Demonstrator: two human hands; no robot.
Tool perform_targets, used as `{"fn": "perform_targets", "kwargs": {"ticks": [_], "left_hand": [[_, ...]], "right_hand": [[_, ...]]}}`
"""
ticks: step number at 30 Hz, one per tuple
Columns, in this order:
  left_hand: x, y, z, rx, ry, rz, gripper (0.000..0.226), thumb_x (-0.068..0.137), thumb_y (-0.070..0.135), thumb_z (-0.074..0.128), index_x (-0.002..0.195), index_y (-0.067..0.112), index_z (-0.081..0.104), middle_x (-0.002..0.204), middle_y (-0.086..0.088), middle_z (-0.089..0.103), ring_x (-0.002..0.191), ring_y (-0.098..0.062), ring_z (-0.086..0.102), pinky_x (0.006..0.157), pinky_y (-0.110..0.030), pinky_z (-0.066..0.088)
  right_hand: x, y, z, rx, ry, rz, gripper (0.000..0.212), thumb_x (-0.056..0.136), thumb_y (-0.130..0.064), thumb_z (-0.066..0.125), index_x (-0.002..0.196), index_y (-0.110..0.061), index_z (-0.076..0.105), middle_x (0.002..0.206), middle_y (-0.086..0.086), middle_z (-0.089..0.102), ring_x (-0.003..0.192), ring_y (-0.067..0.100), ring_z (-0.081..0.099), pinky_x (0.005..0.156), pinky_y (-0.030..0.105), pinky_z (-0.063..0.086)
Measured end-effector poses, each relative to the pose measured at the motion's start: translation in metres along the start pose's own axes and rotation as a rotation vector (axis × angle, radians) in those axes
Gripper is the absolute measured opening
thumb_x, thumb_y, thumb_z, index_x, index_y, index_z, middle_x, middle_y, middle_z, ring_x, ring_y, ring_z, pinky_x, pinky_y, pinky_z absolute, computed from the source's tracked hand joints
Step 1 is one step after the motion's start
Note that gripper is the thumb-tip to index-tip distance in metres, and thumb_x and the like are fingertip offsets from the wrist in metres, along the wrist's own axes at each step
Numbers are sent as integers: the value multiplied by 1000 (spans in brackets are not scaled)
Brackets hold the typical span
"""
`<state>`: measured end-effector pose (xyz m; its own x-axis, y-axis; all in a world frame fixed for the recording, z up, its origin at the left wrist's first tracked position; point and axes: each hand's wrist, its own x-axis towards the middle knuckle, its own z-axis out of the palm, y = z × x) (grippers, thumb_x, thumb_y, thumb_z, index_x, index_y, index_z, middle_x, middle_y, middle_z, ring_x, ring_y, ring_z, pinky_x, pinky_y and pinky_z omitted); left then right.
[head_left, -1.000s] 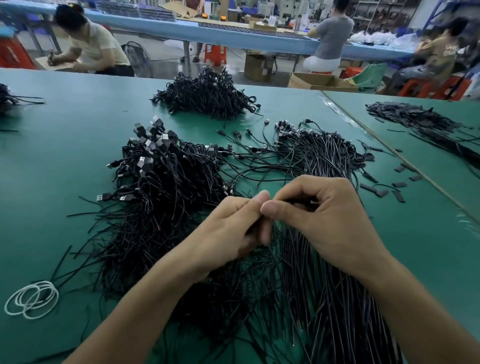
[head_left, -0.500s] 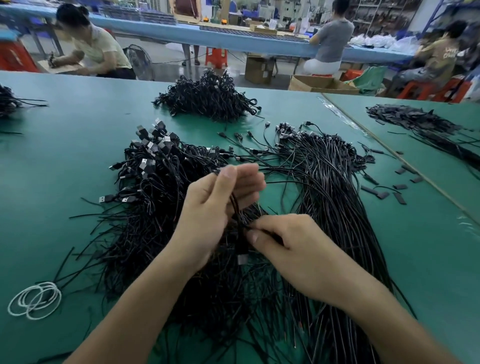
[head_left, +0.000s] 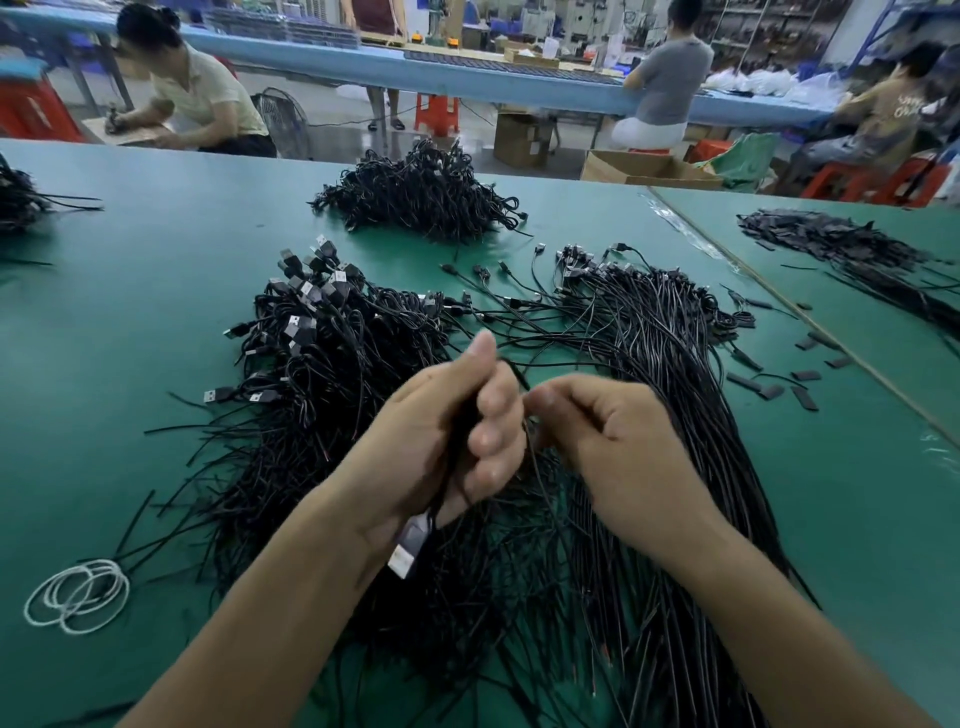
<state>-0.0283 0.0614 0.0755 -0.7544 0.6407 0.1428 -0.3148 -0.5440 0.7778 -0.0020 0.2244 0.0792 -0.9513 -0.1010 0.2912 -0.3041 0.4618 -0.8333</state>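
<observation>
We find the sorting of USB cables in hand. The left hand (head_left: 447, 441) has its grip clenched round a black cable (head_left: 460, 431), held above the heaps with its USB plug (head_left: 410, 545) hanging below the palm. The right hand (head_left: 613, 452), just beside it, pinches a thin strand that appears to be the same cable's free end, though blur prevents certainty. We judge that the next move calls for drawing the cable straight and laying it on the aligned bundle (head_left: 691, 395) to the right, without snagging the tangled heap (head_left: 322, 364) to the left. The only containers are cardboard boxes (head_left: 649, 169) on the floor beyond the green surface (head_left: 130, 312); their contents do not show.
</observation>
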Motion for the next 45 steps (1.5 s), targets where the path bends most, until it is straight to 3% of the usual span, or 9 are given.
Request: {"fn": "perform_targets", "kwargs": {"ticks": [3, 6, 10, 16, 25, 34, 38, 41, 45], "left_hand": [[5, -5, -3, -9, 131, 224, 40, 95, 35, 44, 84, 11, 74, 78, -8, 72, 74, -20, 72, 64, -21, 57], [9, -16, -10, 488, 343, 402, 32, 102, 26, 43, 107, 10, 70, 103, -9, 75, 103, -21, 71, 85, -26, 56], [10, -24, -13, 1058, 422, 276, 33, 102, 31, 45, 86, 18, 70, 77, 9, 71, 72, -7, 66, 69, -31, 55], [1, -13, -3, 719, 211, -102, 58, 104, 47, 35, 59, 21, 62, 46, 2, 52, 40, -13, 53, 41, -18, 39], [-4, 2, -7, 181, -57, -217, 49, 99, 42, 43, 53, 24, 43, 42, 10, 39, 33, -3, 41, 31, -13, 25], [-2, -7, -2, 378, 77, -192, 52, 95, 47, 48, 50, 21, 45, 49, -2, 50, 43, -14, 51, 38, -16, 40], [8, -13, -3, 756, 301, -34, 50, 100, 26, 54, 52, 14, 49, 58, -8, 48, 49, -8, 44, 52, -15, 41], [6, -12, -7, 725, 254, -223, 40, 102, 7, 42, 63, 4, 47, 65, -9, 45, 41, -2, 53, 45, -9, 41], [7, -16, 3, 372, 180, -275, 58, 104, 50, 27, 81, 23, 74, 72, -12, 67, 50, -19, 64, 34, -18, 41]], "right_hand": [[-7, 0, 8, -120, -172, 6, 28, 101, -25, 55, 75, -29, 65, 58, 2, 55, 48, 6, 39, 45, 30, 35], [-11, -2, 7, -222, -327, 18, 25, 102, -27, 52, 82, -18, 65, 63, -2, 62, 45, 10, 43, 43, 28, 36], [-7, -9, -7, -309, -260, -92, 24, 97, -30, 59, 77, -20, 66, 67, -10, 60, 60, 6, 55, 55, 20, 43], [1, -6, -18, -71, -37, -130, 9, 87, -26, 73, 78, -27, 71, 68, -12, 69, 68, 8, 66, 67, 17, 48], [2, -3, -12, 182, -5, -56, 12, 80, -36, 69, 79, -24, 70, 70, 0, 68, 59, 9, 62, 56, 17, 48], [1, -5, -28, -3, -174, -98, 14, 89, -20, 72, 80, -21, 61, 75, 6, 67, 73, 29, 64, 69, 52, 52], [-1, -5, -23, -215, -131, -188, 16, 91, -19, 70, 80, -23, 60, 68, -3, 61, 59, 15, 54, 55, 32, 47], [-1, -6, -15, -254, -116, -243, 15, 91, -13, 69, 81, -17, 59, 71, -8, 61, 65, 12, 56, 55, 20, 44], [3, -2, -7, -228, -78, -264, 16, 93, -15, 66, 82, -18, 56, 66, -10, 61, 61, 11, 62, 56, 21, 46]]}}
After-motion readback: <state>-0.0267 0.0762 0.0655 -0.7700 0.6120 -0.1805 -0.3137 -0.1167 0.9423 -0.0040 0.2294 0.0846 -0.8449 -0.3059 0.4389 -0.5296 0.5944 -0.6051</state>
